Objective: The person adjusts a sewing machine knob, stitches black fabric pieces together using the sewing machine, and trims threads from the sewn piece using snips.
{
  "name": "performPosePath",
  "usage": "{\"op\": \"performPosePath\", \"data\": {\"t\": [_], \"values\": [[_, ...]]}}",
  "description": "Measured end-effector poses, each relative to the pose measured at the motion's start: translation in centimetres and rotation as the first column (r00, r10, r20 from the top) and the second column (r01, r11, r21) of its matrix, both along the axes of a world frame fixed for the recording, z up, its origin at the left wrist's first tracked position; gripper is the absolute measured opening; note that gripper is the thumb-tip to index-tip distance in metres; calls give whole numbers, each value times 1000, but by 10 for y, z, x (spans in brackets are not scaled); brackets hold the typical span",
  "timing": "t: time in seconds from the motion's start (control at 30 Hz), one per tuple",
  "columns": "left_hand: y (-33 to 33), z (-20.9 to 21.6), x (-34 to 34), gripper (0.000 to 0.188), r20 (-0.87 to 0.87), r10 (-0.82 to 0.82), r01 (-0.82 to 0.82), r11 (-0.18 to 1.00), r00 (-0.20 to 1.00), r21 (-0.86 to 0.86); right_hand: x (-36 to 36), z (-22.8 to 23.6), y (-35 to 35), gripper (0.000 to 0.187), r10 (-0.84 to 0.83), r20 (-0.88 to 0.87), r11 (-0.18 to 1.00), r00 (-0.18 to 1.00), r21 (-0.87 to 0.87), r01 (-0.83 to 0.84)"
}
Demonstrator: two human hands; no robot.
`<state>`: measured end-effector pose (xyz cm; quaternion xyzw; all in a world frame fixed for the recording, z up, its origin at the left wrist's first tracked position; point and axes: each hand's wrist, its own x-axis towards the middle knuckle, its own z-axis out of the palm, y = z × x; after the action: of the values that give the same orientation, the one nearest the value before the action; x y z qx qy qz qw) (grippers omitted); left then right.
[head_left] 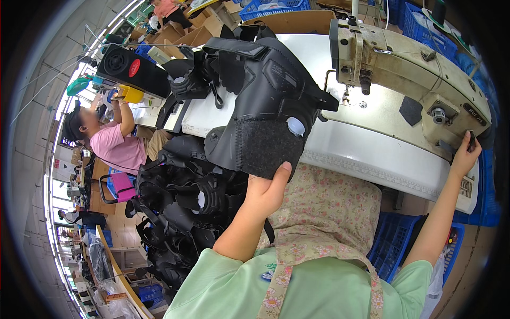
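My left hand (pixel 269 190) grips the lower edge of a large black padded piece (pixel 271 98), which looks like a brace or guard, thumb on top. The piece has a felt-like patch, straps and a pale round spot. It is raised by the front of the white sewing table (pixel 366 151), left of the sewing machine (pixel 409 64). My right hand (pixel 467 153) is at the machine's right end, fingers pinched around something small and dark that I cannot make out. A small dark patch (pixel 410 110) lies on the machine.
A big heap of similar black pieces (pixel 180 212) is to my left. More black pieces (pixel 186 80) lie beyond on the table. A person in pink (pixel 118 139) sits at the left. Blue crates (pixel 396 242) stand below the table; a cardboard box (pixel 297 22) is behind.
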<state>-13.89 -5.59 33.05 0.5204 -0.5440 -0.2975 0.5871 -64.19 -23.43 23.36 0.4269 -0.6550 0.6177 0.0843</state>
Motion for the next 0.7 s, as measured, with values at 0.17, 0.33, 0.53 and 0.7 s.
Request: {"op": "performPosePath", "data": {"t": [0.17, 0.33, 0.53, 0.7], "values": [[0, -1, 0, 25, 7, 8, -8, 1000, 1000, 22, -1, -2, -1, 54, 12, 4, 999, 1000, -34, -12], [0, 0, 0, 24, -19, 7, -7, 1000, 1000, 16, -3, -3, -2, 53, 32, -1, 999, 999, -41, -32], [0, 0, 0, 24, 6, 8, -8, 1000, 1000, -2, 0, -1, -2, 51, 0, -11, 1000, 1000, -15, 0], [-1, -1, 1, 27, -13, -4, 4, 1000, 1000, -1, 0, -2, 0, 53, 17, -12, 999, 1000, -49, -17]]}}
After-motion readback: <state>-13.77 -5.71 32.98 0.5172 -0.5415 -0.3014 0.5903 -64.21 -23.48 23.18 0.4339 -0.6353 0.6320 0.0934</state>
